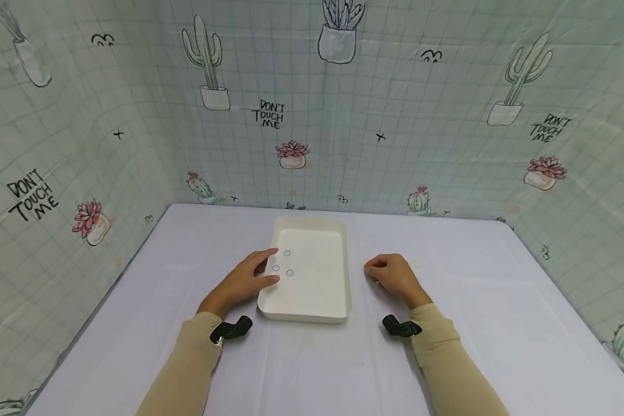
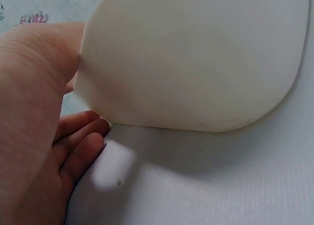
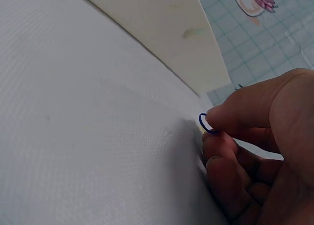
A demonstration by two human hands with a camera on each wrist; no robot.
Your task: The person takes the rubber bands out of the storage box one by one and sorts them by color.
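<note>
A white rectangular tray [image 1: 319,277] lies on the table. Its left side is held by my left hand [image 1: 243,280], with thumb and forefinger reaching over the rim. In the left wrist view, other fingers [image 2: 86,154] curl by the base of the tray's outer wall. Three small thin bluish rings [image 1: 287,253] lie in the tray's left half. To the right of the tray, my right hand [image 1: 395,276] is low over the table. Between its thumb and forefinger it pinches a small blue ring [image 3: 200,120], partly hidden by the fingertips; a bit of yellow shows beside it.
A faint yellowish ring [image 1: 416,264] lies on the white tabletop [image 1: 478,323] just beyond my right hand. Cloth walls [image 1: 343,115] printed with cacti surround the table at the back and both sides. A black device [image 1: 401,327] sits on each wrist.
</note>
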